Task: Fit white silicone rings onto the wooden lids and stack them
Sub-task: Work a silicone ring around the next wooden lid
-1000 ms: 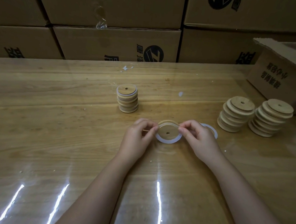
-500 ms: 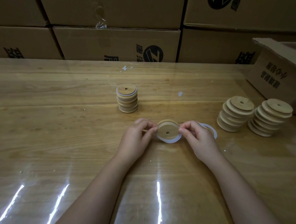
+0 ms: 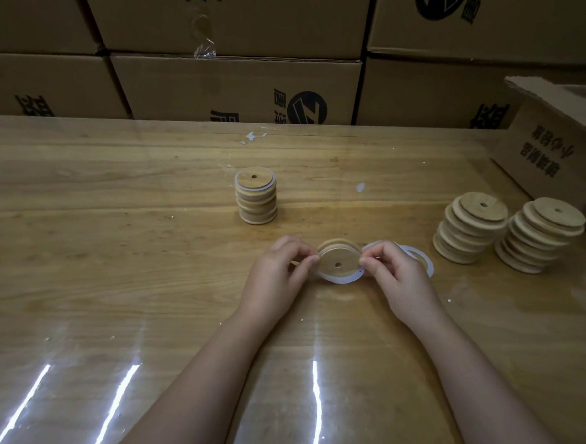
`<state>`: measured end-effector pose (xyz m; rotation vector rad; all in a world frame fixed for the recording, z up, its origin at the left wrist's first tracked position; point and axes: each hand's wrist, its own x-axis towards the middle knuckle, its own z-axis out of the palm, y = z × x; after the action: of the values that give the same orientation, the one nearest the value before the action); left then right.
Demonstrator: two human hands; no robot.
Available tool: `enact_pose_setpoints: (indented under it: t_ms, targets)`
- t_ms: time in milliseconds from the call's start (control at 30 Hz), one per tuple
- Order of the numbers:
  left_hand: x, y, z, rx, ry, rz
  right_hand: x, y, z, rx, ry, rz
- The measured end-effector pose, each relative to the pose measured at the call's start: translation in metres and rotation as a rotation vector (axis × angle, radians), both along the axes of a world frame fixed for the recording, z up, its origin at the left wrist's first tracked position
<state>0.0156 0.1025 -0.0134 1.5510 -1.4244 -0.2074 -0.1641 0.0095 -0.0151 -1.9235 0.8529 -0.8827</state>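
A round wooden lid [image 3: 338, 260] with a small centre hole is held tilted just above the table, between both hands. A white silicone ring [image 3: 341, 279] hangs around its lower edge. My left hand [image 3: 280, 272] pinches the lid's left side and my right hand [image 3: 396, 278] pinches its right side with the ring. Loose white rings [image 3: 423, 260] lie on the table behind my right hand, partly hidden. A short stack of ringed lids [image 3: 256, 195] stands farther back, left of centre.
Two leaning stacks of bare wooden lids [image 3: 469, 229] [image 3: 537, 236] stand at the right. An open cardboard box [image 3: 560, 152] sits at the far right. A wall of cardboard boxes [image 3: 231, 84] lines the back edge. The wooden table [image 3: 110, 262] has a glossy cover.
The lid and ring stay between my hands; the ring has shifted slightly around the lid's rim. Both hands have barely moved.
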Motion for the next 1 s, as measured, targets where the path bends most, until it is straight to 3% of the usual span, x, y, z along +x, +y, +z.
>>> enact_pose_setpoints:
  t_ms: [433, 1000]
  targets:
    - [0.003, 0.002, 0.004, 0.070, 0.263, -0.051, -0.003, -0.003, -0.001, 0.106, -0.035, 0.057]
    - [0.011, 0.003, 0.005, 0.170, 0.125, -0.023, -0.002, -0.003, 0.003, 0.031, 0.060, 0.063]
